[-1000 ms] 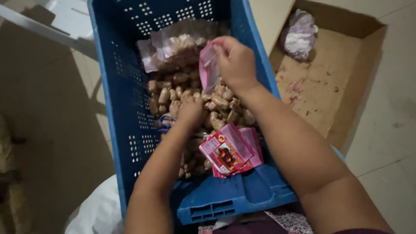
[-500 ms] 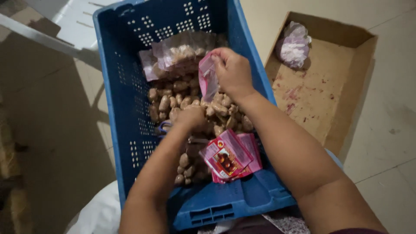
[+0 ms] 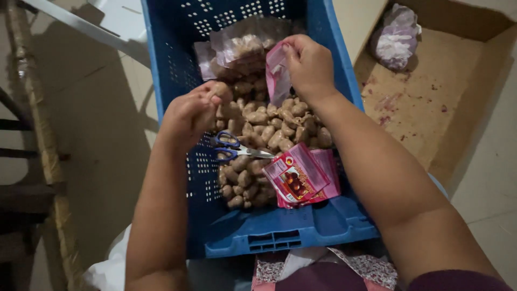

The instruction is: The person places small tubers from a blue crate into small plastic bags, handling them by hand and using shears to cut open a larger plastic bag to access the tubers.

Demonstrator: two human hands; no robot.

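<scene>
Scissors (image 3: 237, 146) in crate (image 3: 167, 64), box (image 3: 458, 108) rightward

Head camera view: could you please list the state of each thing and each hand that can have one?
Left hand: closed, pinching a brown pod above the pile.
Right hand: shut on a pink packet, held upright.
Scissors: lying on the pods, untouched; whether the blades are shut cannot be told.
Blue crate: holding a pile of pods.
Stack of pink packets: lying flat in the crate.
Cardboard box: open, one bag inside.
</scene>
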